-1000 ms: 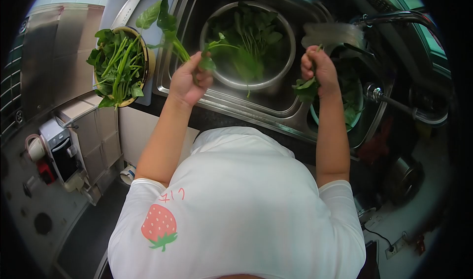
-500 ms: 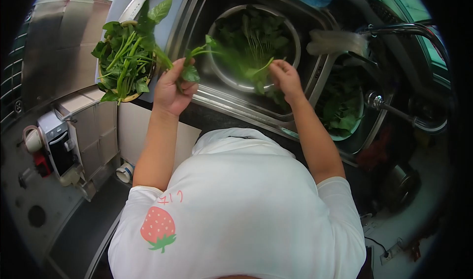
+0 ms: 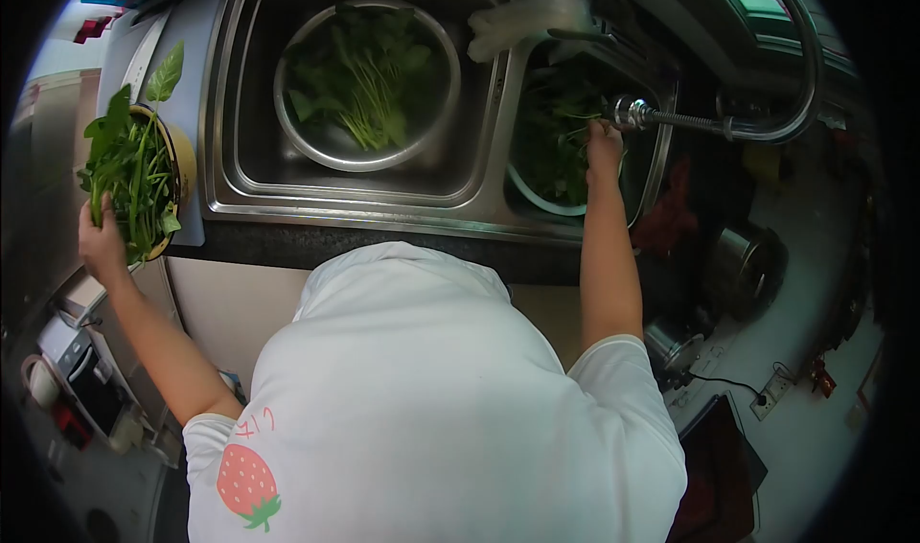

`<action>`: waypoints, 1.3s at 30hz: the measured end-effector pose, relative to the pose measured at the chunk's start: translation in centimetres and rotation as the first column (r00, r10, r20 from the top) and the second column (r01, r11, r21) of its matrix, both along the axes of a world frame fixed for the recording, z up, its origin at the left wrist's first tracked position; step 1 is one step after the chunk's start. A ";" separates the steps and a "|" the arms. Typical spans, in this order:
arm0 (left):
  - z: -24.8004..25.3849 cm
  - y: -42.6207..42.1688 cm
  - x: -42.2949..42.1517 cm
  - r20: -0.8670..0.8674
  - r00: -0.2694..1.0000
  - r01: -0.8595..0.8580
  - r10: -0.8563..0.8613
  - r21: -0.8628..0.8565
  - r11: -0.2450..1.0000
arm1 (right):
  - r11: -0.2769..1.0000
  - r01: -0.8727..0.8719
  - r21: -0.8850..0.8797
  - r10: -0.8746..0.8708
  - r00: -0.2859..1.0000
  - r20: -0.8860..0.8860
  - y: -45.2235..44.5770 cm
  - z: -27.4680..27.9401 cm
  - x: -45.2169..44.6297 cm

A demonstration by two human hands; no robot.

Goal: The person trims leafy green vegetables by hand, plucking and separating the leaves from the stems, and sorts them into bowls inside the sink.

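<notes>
On the left, my left hand (image 3: 103,241) is closed on stems of leafy greens (image 3: 129,164) at the near side of a yellow-rimmed bowl (image 3: 184,164) heaped with them. Far to the right, my right hand (image 3: 604,150) reaches over the small basin, just below the faucet head (image 3: 631,112). Its fingers are pinched at a thin green stem (image 3: 577,115). Beneath it a pale bowl (image 3: 551,204) holds more dark leafy greens (image 3: 551,155). Between my hands, a round metal bowl (image 3: 285,112) in the large sink contains greens with stems (image 3: 369,92).
A knife (image 3: 146,49) lies on the pale cutting board (image 3: 196,64) behind the yellow-rimmed bowl. The faucet's curved pipe (image 3: 810,64) arches over the right side. A whitish, translucent bundle (image 3: 527,21) sits by the sink divider (image 3: 500,102). Metal pots (image 3: 747,265) stand farther right.
The view has shifted right. My left hand moved from above the counter edge to the yellow-rimmed bowl with its greens. My right hand went from the metal bowl to the small right basin.
</notes>
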State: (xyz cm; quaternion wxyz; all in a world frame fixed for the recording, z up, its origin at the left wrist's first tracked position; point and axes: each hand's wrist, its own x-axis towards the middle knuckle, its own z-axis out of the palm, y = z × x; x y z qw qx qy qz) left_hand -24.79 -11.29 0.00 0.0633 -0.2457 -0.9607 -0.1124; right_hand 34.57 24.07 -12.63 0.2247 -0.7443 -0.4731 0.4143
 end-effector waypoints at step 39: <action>-1.2 14.0 23.0 0.817 -0.211 -0.178 -0.536 0.507 0.843 | 0.909 -0.417 -0.013 0.231 0.530 -0.816 -8.2 11.3 -9.0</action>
